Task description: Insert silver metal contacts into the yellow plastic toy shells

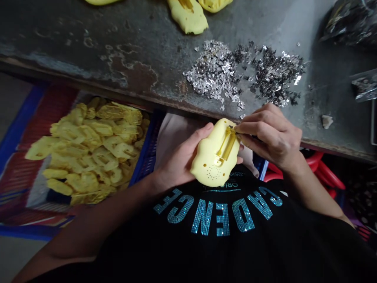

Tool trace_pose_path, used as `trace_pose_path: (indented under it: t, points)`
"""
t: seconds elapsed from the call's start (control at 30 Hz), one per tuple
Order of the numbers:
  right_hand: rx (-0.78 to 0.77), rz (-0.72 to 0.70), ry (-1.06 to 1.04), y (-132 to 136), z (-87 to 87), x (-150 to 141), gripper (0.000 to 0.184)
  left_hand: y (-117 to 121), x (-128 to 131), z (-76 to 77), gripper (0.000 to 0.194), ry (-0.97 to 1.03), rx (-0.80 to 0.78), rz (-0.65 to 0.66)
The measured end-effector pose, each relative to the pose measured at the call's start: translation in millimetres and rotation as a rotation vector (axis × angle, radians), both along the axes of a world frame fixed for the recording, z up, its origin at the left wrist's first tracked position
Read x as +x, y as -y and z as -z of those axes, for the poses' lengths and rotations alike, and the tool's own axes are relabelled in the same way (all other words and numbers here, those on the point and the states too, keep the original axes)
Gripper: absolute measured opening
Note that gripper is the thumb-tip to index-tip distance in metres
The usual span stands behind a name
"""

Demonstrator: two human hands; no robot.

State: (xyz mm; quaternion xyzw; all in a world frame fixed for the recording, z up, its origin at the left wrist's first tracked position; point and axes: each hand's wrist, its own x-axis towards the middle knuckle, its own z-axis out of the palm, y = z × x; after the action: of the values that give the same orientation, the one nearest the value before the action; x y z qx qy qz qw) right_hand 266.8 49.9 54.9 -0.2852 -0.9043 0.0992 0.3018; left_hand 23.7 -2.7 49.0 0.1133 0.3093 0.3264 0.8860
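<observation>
A pale yellow plastic shell (206, 161) with a battery slot, screw holes and a cluster of small speaker holes lies in my left hand (190, 151), its fingers wrapped round from behind. My right hand (269, 133) pinches at the upper end of the slot. Between those fingertips there seems to be a small dark metal piece, mostly hidden. On the bench just beyond are a pile of shiny silver metal clips (213, 72) and a darker pile of metal pieces (275, 74).
A blue and red crate (28, 114) at lower left holds many yellow plastic parts (97, 145). More yellow shells (188, 17) lie at the bench's (88, 59) far side. Plastic bags of metal parts (350, 23) sit at right. Red tubular objects (324, 173) are below the bench edge.
</observation>
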Motion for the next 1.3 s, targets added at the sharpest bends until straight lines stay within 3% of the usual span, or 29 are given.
trace_pose_path:
  t: [0.2, 0.43, 0.53, 0.7, 0.77, 0.83, 0.9, 0.97, 1.17, 1.3]
  points:
    - [0.028, -0.011, -0.016, 5, 1.3, 0, 0.02, 0, 1, 1.6, 0.062, 0.024, 0.033, 0.02]
    - [0.031, 0.033, -0.109, 14, 3.9, 1, 0.038, 1, 3, -3.0, 0.059, -0.029, -0.019, -0.018]
    - [0.055, 0.069, -0.075, 19, 8.3, 1, 0.035, 3, 3, -0.9, 0.053, -0.017, 0.005, -0.023]
    - [0.155, 0.084, -0.026, 28, 11.0, -4, 0.026, 5, 5, 8.4, 0.062, -0.044, 0.109, -0.09]
    - [0.07, 0.102, -0.115, 26, 6.3, -6, 0.022, 6, 5, 11.9, 0.06, -0.079, 0.17, -0.143]
    - [-0.122, 0.126, -0.204, 21, -1.4, -7, 0.019, 8, 5, 14.0, 0.052, -0.13, 0.251, -0.199]
    - [-0.308, 0.106, -0.201, 15, -9.5, -8, 0.022, 11, 4, 14.7, 0.05, -0.2, 0.336, -0.232]
    - [-0.401, 0.056, -0.144, 11, -14.7, -9, 0.023, 16, 0, 14.6, 0.055, -0.283, 0.41, -0.236]
    - [-0.349, 0.099, -0.278, 15, -2.8, -13, 0.018, 32, -19, 11.9, 0.051, -0.464, 0.687, -0.156]
    - [-0.369, 0.132, -0.391, 22, 10.3, -15, 0.022, 31, -23, 7.1, 0.054, -0.566, 0.708, -0.094]
